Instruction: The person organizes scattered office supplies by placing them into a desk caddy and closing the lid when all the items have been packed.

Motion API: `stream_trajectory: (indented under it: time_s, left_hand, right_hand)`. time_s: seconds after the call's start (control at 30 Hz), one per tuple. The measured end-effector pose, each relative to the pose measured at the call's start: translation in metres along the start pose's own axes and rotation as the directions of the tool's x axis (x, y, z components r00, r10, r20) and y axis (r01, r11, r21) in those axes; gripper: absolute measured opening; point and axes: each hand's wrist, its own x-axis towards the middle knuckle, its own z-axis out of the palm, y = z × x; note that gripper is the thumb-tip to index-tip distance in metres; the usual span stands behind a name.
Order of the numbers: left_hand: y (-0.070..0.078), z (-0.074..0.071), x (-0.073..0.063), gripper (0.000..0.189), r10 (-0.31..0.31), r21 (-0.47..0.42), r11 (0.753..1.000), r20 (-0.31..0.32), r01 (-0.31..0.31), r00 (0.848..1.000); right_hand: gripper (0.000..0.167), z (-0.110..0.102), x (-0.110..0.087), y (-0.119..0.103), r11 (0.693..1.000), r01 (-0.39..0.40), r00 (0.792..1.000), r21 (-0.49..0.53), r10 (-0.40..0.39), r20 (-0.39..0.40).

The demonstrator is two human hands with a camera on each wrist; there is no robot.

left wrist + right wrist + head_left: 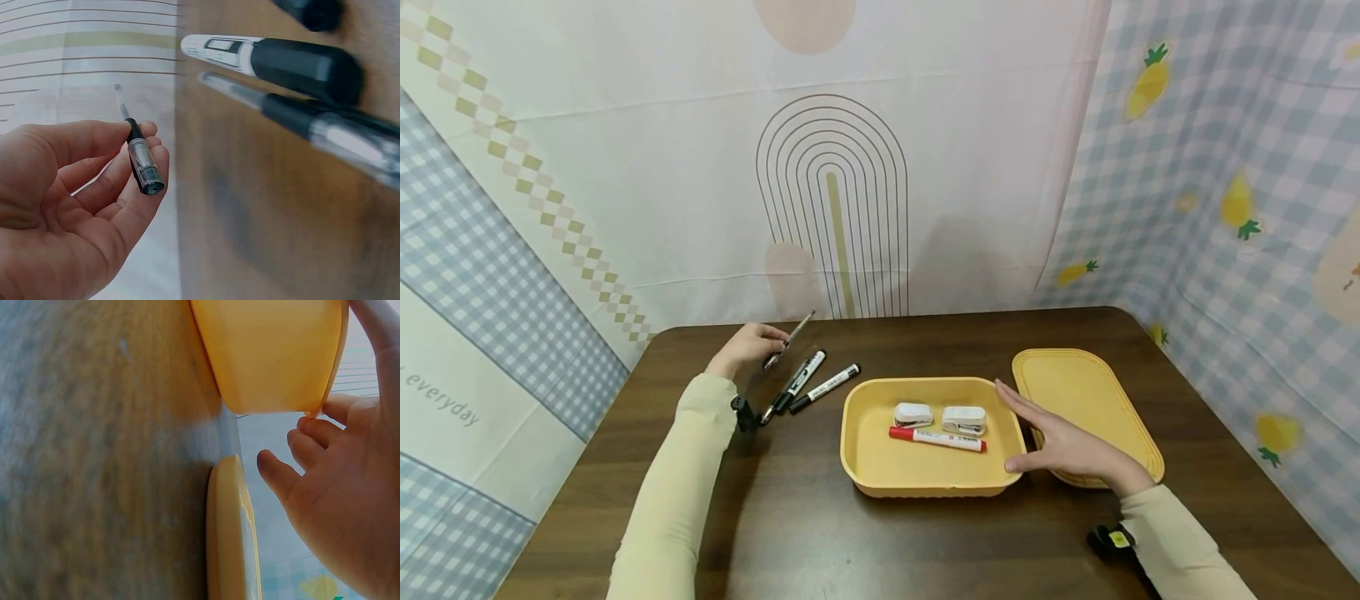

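Between thumb and fingertips, my left hand (748, 348) pinches a clear gel pen (798, 330) with a dark grip, at the table's back left. In the left wrist view the pen (143, 156) points its capped end toward the camera. My right hand (1071, 447) rests at the right side of a yellow plastic box (925, 491), fingers extended along the rim and thumb near the front corner. Inside the box lie two white mini staplers (913, 414) and a red marker (937, 439). The right wrist view shows fingertips right at the box's rim (342, 344).
A black-and-white marker (802, 379), a slimmer marker (826, 388) and another gel pen (290, 115) lie just right of my left hand. The yellow lid (1075, 375) lies flat to the right of the box. A patterned cloth stands behind the brown table (880, 550).
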Motion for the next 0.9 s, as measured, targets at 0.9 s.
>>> stream_trajectory:
  time_s: [0.9]
  left_hand:
    - [0.051, -0.038, 0.006, 0.039, 0.003, -0.045, 0.999, -0.058, -0.005, 0.998]
  right_hand:
    - [0.109, -0.001, -0.001, -0.001, 1.000, -0.007, 1.000, 0.009, 0.007, 0.001]
